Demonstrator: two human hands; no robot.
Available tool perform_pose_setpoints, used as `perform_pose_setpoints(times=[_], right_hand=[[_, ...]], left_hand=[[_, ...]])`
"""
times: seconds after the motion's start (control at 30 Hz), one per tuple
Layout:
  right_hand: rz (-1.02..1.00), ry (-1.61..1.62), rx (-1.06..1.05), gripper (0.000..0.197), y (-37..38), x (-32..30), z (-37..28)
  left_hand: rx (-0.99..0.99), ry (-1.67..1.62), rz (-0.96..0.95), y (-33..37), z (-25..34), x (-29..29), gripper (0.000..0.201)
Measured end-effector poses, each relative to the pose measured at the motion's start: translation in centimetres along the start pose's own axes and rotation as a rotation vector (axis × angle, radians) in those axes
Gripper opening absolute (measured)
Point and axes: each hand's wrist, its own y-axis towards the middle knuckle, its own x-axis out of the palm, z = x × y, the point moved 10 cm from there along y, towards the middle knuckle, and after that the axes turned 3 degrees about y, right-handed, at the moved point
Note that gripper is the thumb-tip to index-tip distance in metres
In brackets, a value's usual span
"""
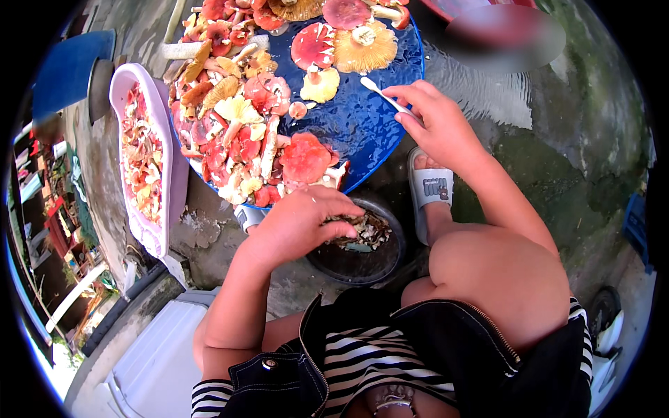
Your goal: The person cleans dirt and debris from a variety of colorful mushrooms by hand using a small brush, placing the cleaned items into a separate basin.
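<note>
My right hand [439, 122] is closed around a slim white stick [383, 93] with a wider rounded end, held over the right side of a blue round tabletop [373, 139]. My left hand [301, 221] hangs over a dark basin [359, 268], its curved fingers apart from the thumb and nothing visible between them. Dark scraps [375, 232] lie in that basin. Red and yellow mushrooms [237, 132] are heaped on the left of the wet tabletop. Nearest my left hand is a red-capped mushroom [304, 157]. A mushroom with yellow gills turned up [366, 47] lies farther back.
A pink-lilac tub [169, 174] of mushroom pieces stands left of the tabletop. A red basin [481, 8] is at the far right, partly blurred. My sandalled foot [432, 184] rests on wet concrete beside the dark basin. A white lidded box [157, 348] sits at lower left.
</note>
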Motion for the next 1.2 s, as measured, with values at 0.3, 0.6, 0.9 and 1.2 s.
perform_pose_setpoints(times=[0.3,0.6,0.9,1.2], right_hand=[[-0.036,0.018,0.014,0.033,0.2,0.6,-0.4],[-0.071,-0.074,0.065,0.027,-0.5,0.1,0.9],[-0.012,-0.04,0.024,0.022,-0.8,0.3,0.4],[-0.03,-0.027,-0.054,0.023,-0.7,0.6,-1.3]], left_hand=[[-0.073,0.774,0.365,1.6,-2.1,-1.5,0.025],[-0.246,0.307,0.541,5.8,-8.4,-2.1,0.016],[-0.498,-0.737,0.545,9.2,-13.2,-0.5,0.018],[-0.494,-0.977,0.632,8.8,-12.7,-0.2,0.016]])
